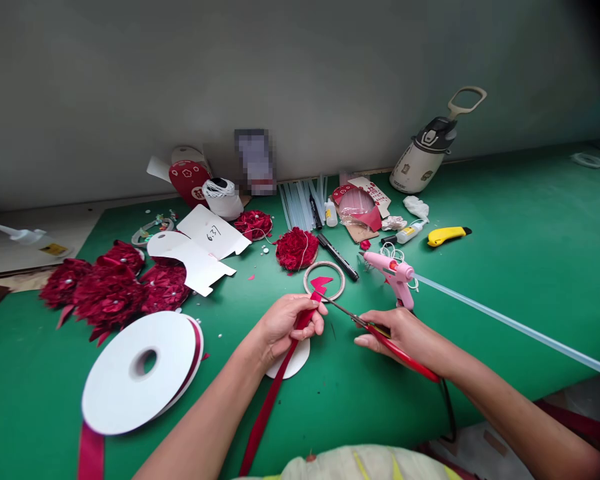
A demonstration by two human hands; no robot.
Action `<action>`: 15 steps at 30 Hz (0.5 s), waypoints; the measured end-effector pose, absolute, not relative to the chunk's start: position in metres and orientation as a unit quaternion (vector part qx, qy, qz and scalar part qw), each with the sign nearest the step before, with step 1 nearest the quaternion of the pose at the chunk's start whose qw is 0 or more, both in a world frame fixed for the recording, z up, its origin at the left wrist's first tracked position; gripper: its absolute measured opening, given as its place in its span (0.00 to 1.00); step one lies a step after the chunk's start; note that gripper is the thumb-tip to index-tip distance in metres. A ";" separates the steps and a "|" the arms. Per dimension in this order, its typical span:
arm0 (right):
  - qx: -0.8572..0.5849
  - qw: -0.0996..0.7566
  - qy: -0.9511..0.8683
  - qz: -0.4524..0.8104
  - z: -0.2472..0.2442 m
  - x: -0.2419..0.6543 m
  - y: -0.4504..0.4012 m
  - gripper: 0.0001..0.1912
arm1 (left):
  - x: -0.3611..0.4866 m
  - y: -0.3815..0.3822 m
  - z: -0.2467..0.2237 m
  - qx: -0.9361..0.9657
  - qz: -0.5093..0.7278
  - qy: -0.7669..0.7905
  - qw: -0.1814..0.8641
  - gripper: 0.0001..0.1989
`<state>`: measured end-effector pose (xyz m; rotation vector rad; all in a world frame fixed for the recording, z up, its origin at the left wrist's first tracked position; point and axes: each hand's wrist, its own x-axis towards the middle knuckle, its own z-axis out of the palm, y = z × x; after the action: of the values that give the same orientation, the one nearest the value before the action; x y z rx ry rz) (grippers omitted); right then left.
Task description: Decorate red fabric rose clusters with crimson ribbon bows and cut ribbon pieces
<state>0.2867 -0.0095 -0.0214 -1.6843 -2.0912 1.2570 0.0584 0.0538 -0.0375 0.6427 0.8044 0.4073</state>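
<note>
L hand grip pinches red ribbon; R hand grip clasps scissors at ribbon tip

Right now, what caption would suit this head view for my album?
Left hand holds a red ribbon while the right hand snips its end with red-handled scissors over a green table.

Both hands, left and right, are closed, forearms converging.

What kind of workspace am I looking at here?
Probably a craft workbench for ribbon decorations: a green-covered table with a pink hot-glue gun, finished red ribbon flowers, and a large white spool of red ribbon.
</note>
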 end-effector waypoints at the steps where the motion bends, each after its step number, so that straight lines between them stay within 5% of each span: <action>1: -0.572 0.093 -0.703 0.413 -0.023 0.286 -0.009 0.25 | 0.059 0.054 -0.037 0.305 0.195 0.384 0.850 0.09; 15: -0.632 0.221 -0.631 0.392 -0.012 0.273 -0.008 0.17 | 0.030 0.044 -0.014 0.353 0.279 0.404 0.797 0.19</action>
<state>0.2726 -0.0078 -0.0119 -1.7467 -1.7443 1.0839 0.0303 0.0435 -0.0144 0.7576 0.8669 0.6001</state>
